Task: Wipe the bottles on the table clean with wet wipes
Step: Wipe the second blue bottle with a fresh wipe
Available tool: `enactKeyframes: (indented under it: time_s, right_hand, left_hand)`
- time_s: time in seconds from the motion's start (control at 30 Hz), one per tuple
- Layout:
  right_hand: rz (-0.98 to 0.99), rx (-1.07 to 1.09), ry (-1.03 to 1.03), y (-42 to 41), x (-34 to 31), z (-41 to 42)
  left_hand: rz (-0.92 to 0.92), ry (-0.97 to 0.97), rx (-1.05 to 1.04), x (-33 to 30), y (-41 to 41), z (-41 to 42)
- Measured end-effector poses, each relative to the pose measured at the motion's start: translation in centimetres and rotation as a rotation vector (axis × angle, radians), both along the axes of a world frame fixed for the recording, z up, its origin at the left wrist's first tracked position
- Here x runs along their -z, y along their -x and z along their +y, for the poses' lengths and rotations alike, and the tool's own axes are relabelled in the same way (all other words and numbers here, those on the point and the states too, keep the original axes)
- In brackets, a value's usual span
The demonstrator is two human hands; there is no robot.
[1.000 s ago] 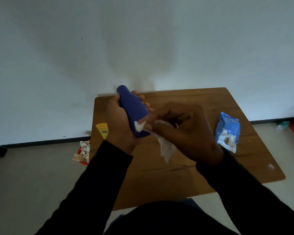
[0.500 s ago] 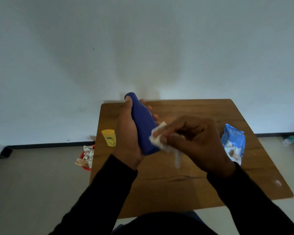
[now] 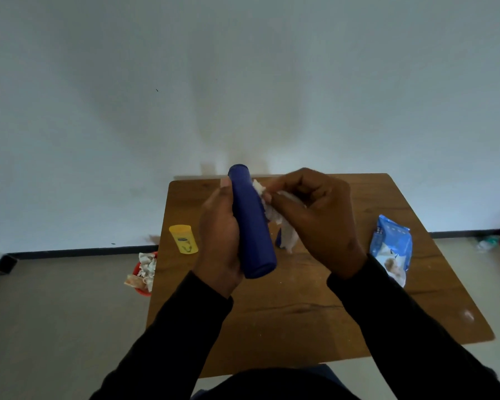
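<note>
A dark blue bottle (image 3: 251,226) with a smooth, matte, unlabelled surface is held in the air above the middle of the wooden table (image 3: 300,307), tilted so that its narrower rounded end points up and away toward the wall and its wider flat end points down toward the person. It is gripped from its left side by the left hand (image 3: 218,241), whose palm lies along the body of the bottle, the thumb tip showing near the upper end; the remaining fingers are hidden behind the bottle, so their spread cannot be told. A crumpled white wet wipe (image 3: 274,215) is pressed against the right side of the bottle's upper half, with a loose tail hanging down toward the table. The wipe is pinched by the right hand (image 3: 315,217), whose fingers are curled and bunched together around the cloth, knuckles up, the back of the hand turned to the camera. Both forearms are covered by black sleeves reaching in from the near edge of the table. A small yellow bottle (image 3: 183,239) is seen standing at the table's left edge, well apart from the blue one, and a blue wipe packet (image 3: 391,246) is seen lying near the table's right edge. A red bin (image 3: 143,272) with crumpled used wipes is seen on the floor just beside the table's left side
</note>
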State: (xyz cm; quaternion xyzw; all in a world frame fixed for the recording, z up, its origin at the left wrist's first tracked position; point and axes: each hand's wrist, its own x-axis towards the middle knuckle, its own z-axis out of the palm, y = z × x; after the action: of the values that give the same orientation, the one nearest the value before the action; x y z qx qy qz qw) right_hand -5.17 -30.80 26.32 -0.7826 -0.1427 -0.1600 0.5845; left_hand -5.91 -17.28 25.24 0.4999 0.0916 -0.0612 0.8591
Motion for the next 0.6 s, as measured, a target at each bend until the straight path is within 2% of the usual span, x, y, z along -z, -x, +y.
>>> enactKeyframes:
  time_s: [0.17,0.43,0.53,0.6]
  right_hand:
    - [-0.036,-0.108,0.258,2.9,0.4,-0.3]
    - [-0.247,-0.092,0.38,3.8,-0.7,0.0]
    - [-0.315,-0.094,0.391,4.4,-0.8,0.4]
    - [-0.365,-0.061,0.423,4.3,-1.1,0.9]
  left_hand:
    - [0.057,0.126,-0.031,0.4,0.2,0.9]
    - [-0.012,0.153,0.128,0.8,0.3,1.5]
    - [0.097,0.28,0.239,-0.1,0.9,1.5]
    - [0.118,0.285,0.273,-0.6,1.5,1.4]
